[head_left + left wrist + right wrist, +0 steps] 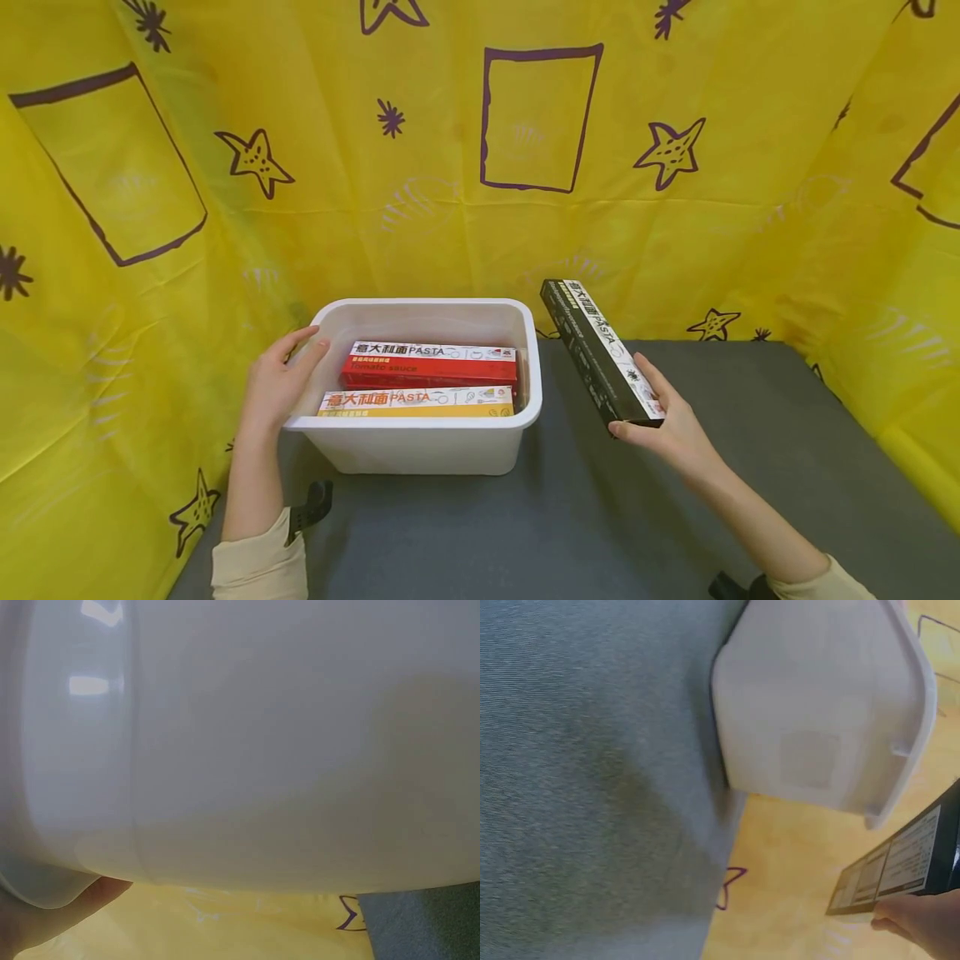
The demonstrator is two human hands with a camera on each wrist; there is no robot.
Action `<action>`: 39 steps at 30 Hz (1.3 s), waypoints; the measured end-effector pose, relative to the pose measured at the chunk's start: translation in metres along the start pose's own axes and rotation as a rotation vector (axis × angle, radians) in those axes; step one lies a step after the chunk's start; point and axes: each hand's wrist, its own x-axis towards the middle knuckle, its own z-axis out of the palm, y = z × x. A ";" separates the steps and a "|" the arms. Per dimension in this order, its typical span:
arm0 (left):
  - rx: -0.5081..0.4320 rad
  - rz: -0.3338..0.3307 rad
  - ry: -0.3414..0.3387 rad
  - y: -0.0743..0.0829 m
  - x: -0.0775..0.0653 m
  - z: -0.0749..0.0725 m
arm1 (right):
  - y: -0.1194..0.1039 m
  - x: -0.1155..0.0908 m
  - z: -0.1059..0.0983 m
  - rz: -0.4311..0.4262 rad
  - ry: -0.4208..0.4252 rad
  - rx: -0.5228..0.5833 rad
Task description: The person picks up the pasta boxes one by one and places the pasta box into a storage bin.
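My left hand (277, 383) grips the left rim of a white plastic bin (420, 450); in the left wrist view the bin's wall (247, 750) fills most of the picture, with part of the hand at the lower left corner. Inside the bin lie a red tomato sauce pasta box (431, 368) and, nearer me, a yellow and white pasta box (420, 400). Off the bin's right side, my right hand (671, 421) holds a black and white pasta box (600, 350) by its near end, tilted in the air. Its printed back shows in the right wrist view.
The bin stands on a dark grey table (465, 533) towards its left. Yellow cloth (450, 233) with drawn stars and frames hangs behind the table and along both sides. Grey tabletop stretches right of the bin, below the black box.
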 end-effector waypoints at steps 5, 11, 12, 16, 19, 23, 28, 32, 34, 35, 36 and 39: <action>-0.002 -0.003 -0.006 0.000 -0.001 0.000 | -0.010 0.001 0.000 -0.011 -0.004 0.027; 0.008 -0.003 -0.001 0.001 0.000 0.001 | -0.022 0.004 0.001 -0.020 -0.026 0.073; 0.008 -0.002 0.002 0.001 0.000 0.000 | -0.024 0.005 0.001 -0.024 -0.031 0.080; 0.004 0.003 0.005 0.001 0.000 0.000 | -0.030 0.008 0.003 -0.043 -0.052 0.106; 0.005 0.001 0.006 0.001 0.000 0.000 | -0.035 0.010 0.004 -0.058 -0.068 0.111; 0.011 0.000 0.006 0.001 0.000 -0.001 | -0.041 0.013 0.007 -0.077 -0.090 0.129; 0.007 0.000 0.006 0.000 0.000 -0.001 | -0.049 0.018 0.011 -0.105 -0.135 0.160; 0.004 -0.001 0.004 0.000 0.000 -0.001 | -0.054 0.021 0.014 -0.127 -0.167 0.153; 0.004 -0.001 0.004 -0.001 0.000 -0.001 | -0.055 0.023 0.016 -0.141 -0.188 0.155; 0.002 -0.003 0.003 -0.001 0.000 -0.001 | -0.056 0.024 0.017 -0.149 -0.200 0.154; 0.003 -0.003 0.002 -0.001 0.000 0.000 | -0.057 0.025 0.018 -0.159 -0.213 0.160; -0.001 -0.006 0.002 -0.001 0.000 0.000 | -0.059 0.028 0.020 -0.185 -0.259 0.187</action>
